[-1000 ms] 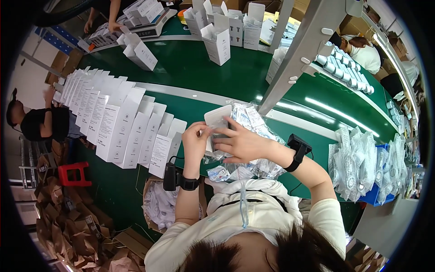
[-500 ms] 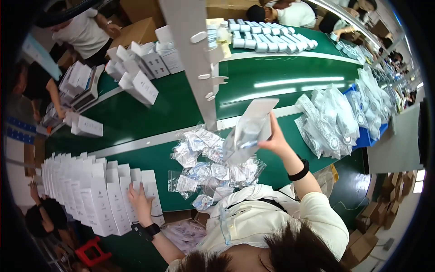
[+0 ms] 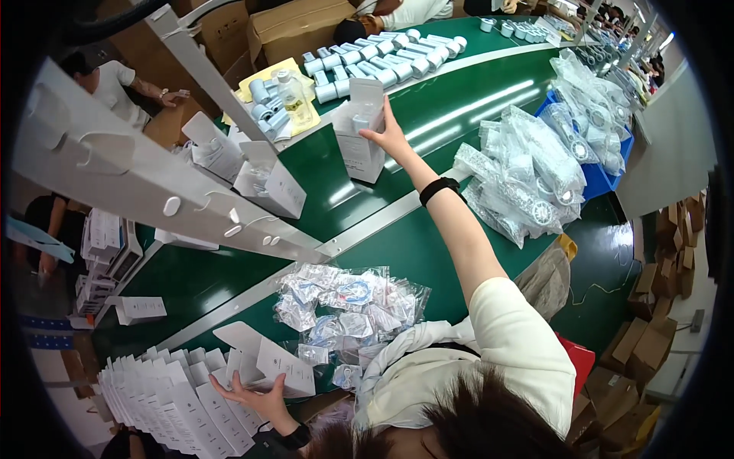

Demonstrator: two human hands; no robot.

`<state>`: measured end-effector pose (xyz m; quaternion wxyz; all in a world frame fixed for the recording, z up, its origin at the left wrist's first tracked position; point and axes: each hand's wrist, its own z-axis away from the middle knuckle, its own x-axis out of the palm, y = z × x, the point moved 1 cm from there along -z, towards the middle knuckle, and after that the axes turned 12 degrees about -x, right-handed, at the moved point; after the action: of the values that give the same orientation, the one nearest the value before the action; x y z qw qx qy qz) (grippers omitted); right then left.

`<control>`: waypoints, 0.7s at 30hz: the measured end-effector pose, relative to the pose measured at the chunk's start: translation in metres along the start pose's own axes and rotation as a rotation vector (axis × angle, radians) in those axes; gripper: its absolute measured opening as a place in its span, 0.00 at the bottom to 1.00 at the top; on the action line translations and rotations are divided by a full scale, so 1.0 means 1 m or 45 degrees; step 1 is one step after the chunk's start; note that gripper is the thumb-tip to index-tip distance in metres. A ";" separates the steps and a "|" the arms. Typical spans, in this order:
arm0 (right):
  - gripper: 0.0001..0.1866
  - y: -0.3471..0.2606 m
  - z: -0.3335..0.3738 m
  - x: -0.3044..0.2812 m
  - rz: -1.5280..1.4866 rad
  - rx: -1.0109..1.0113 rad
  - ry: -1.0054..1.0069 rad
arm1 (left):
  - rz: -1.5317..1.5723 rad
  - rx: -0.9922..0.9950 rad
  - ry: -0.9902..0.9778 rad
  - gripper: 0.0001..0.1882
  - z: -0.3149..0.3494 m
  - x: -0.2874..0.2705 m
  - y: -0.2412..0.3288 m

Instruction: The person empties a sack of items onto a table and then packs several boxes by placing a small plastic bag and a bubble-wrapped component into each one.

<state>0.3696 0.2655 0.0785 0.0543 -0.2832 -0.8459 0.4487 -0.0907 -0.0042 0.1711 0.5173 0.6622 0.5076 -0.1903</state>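
I stand nearby and see the camera worn on the person's head, the left one of two. It looks down past the dark hair (image 3: 474,421) at the lower edge. The left hand (image 3: 261,399) appears near to it; the right hand (image 3: 393,141) stretches farther away. This wide fisheye view bends the green table (image 3: 424,264) and reaches beyond it to a distant co-worker (image 3: 115,92) at upper left.
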 end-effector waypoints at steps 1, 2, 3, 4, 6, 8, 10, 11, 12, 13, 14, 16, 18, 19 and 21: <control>0.47 -0.002 0.007 -0.015 0.020 0.010 0.014 | 0.352 -0.079 -0.042 0.37 0.000 0.012 0.018; 0.46 -0.007 0.017 -0.030 0.091 -0.013 -0.052 | 0.697 -0.169 -0.076 0.39 0.001 0.023 0.035; 0.44 -0.012 0.029 -0.045 0.158 -0.036 -0.123 | 1.040 -0.266 -0.105 0.42 0.004 0.031 0.047; 0.42 -0.018 0.038 -0.063 0.225 -0.059 -0.195 | 1.042 -0.267 -0.112 0.42 0.010 0.038 0.059; 0.34 -0.039 0.048 -0.126 0.809 -0.228 -0.121 | 1.386 -0.463 -0.623 0.50 0.023 0.049 0.073; 0.21 -0.048 0.051 -0.188 1.490 0.136 -0.034 | 1.343 -0.478 -0.757 0.57 0.036 0.070 0.061; 0.22 -0.039 0.052 -0.239 1.781 0.658 -0.170 | 1.298 -0.484 -0.902 0.64 0.040 0.075 0.061; 0.25 -0.020 0.051 -0.259 1.831 0.905 -0.285 | 1.289 -0.633 -0.953 0.66 0.037 0.076 0.064; 0.25 -0.002 0.050 -0.273 1.824 0.898 -0.297 | 1.278 -0.786 -1.001 0.68 0.033 0.078 0.066; 0.29 0.017 0.047 -0.285 1.797 0.888 -0.388 | 1.268 -0.937 -1.047 0.70 0.028 0.080 0.069; 0.33 0.035 0.045 -0.295 1.767 0.874 -0.483 | 1.268 -0.945 -1.031 0.70 0.024 0.081 0.071; 0.37 0.057 0.042 -0.298 1.704 0.824 -0.634 | 1.542 -0.693 -1.170 0.65 0.020 0.079 0.070; 0.50 0.066 0.032 -0.284 1.523 0.913 -0.676 | 1.661 -0.587 -1.164 0.62 0.023 0.081 0.064; 0.50 0.065 0.029 -0.272 1.499 0.879 -0.723 | 1.939 -0.628 -1.332 0.60 0.028 0.087 0.065; 0.54 0.055 0.025 -0.245 1.371 1.037 -1.032 | 2.295 -0.734 -1.483 0.59 0.039 0.094 0.064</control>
<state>0.5888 0.1415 0.0601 -0.3838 -0.4260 -0.3150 0.7563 0.0144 0.0093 0.1140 0.7602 0.4533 -0.4549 0.0987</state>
